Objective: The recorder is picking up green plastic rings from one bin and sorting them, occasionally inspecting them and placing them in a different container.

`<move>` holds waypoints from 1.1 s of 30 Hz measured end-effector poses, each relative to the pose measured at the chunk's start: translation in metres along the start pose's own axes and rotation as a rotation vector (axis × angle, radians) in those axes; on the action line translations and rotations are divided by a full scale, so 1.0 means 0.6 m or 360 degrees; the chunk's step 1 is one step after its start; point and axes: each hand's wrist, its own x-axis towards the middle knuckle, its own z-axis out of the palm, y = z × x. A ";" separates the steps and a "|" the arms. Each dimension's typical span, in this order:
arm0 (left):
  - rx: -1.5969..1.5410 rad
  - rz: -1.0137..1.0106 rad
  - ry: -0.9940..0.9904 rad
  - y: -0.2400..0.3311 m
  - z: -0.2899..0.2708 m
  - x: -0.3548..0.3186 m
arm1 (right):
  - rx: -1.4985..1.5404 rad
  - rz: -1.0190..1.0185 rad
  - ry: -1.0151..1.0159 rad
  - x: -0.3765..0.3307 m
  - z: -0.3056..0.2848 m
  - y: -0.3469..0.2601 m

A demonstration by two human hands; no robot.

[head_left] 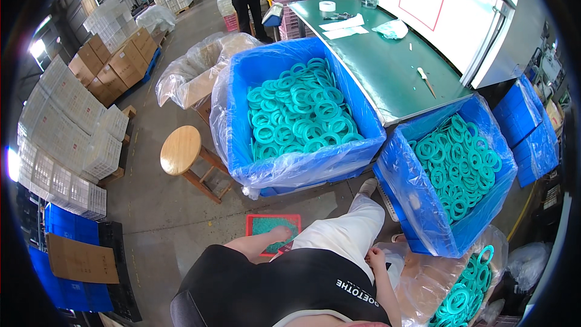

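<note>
Reaching down with left hand [281, 232] onto small red tray [273, 226] of teal pieces on floor, fingers curled loosely. Resting right hand [376, 258] near lap, lightly closed, apart from tray; grip unclear.

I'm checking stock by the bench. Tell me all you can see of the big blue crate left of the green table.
The crate is a deep, square blue plastic bin lined with a clear plastic bag whose edge folds out over the rim and sags down the front. It sits upright on the floor, open, its right rim against the green table. Inside lies a loose heap of flat teal rings, filling it well below the rim. Neither hand touches it.
</note>
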 end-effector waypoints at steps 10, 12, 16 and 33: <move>-0.0024 -0.0041 -0.0037 0.013 -0.002 0.007 | 0.0026 -0.0009 0.0010 -0.006 -0.003 -0.005; 0.0021 -0.0112 -0.0054 0.011 -0.001 0.011 | 0.0033 -0.0016 -0.0010 -0.005 -0.002 -0.010; 0.0065 0.0038 0.0029 -0.010 0.004 0.016 | 0.0028 -0.0056 -0.0020 -0.014 0.000 -0.021; 0.0453 0.0144 -0.0085 0.039 -0.008 -0.023 | -0.0008 0.0007 -0.0009 -0.010 -0.005 -0.013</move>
